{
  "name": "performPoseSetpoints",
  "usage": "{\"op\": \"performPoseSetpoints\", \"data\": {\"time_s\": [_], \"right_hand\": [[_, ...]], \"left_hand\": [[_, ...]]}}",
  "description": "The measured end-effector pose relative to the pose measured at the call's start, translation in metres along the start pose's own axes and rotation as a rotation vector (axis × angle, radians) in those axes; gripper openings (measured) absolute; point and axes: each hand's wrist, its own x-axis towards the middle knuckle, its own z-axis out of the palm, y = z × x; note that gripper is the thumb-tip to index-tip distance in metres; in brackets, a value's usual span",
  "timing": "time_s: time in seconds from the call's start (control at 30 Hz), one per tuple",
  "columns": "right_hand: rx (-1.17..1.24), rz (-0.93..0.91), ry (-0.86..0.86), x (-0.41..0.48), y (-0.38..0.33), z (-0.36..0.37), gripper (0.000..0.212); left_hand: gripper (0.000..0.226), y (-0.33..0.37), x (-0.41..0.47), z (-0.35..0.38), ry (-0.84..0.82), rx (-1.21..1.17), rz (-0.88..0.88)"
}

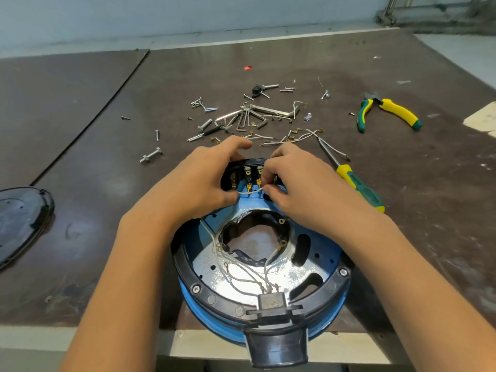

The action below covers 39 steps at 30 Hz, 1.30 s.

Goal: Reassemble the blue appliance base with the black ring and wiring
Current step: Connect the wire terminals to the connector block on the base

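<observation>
Both hands work at the far edge of the blue appliance base (214,327), centre frame. Left hand (198,181) has its fingers curled, thumb and fingertip pinching one end of a short white wire (251,192). Right hand (300,181) pinches the other end, fingers bent close. The wire spans the gap between the two grips, just below the black terminal block (252,167) with its brass tabs. The base lies open side up, overhanging the table's (80,183) near edge. Black ring (188,275) is seated around its rim, screw heads visible. Inside is a silvery floor with a ragged central hole. Loose white wiring (241,275) runs to a black connector (271,302) at the near side. A yellow-green screwdriver (359,187) lies just right of the right hand; pliers (389,111) sit upper right.
</observation>
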Motion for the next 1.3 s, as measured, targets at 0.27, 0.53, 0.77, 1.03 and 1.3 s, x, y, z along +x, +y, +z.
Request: {"op": "performPoseSetpoints", "data": {"time_s": [0.27,0.53,0.77,1.03,1.3], "right_hand": [[-0.005,-0.003,0.003,0.000,0.001,0.000,0.005],[-0.008,-0.010,0.012,0.001,0.001,0.001,0.006],[-0.003,-0.010,0.012,0.000,0.002,0.001,0.006],[0.035,-0.043,-0.060,-0.003,-0.001,-0.004,0.012],[0.011,-0.043,-0.072,-0.003,-0.002,-0.004,0.013]], "left_hand": [[0.080,-0.002,0.000,-0.002,0.021,0.045,0.021],[0.092,0.006,0.004,0.005,0.002,0.071,-0.012],[0.077,0.013,0.005,0.003,0.020,0.201,0.000],[0.055,0.021,-0.003,-0.004,-0.008,0.372,0.003],[0.059,0.021,-0.004,-0.003,0.020,0.358,-0.009]]}}
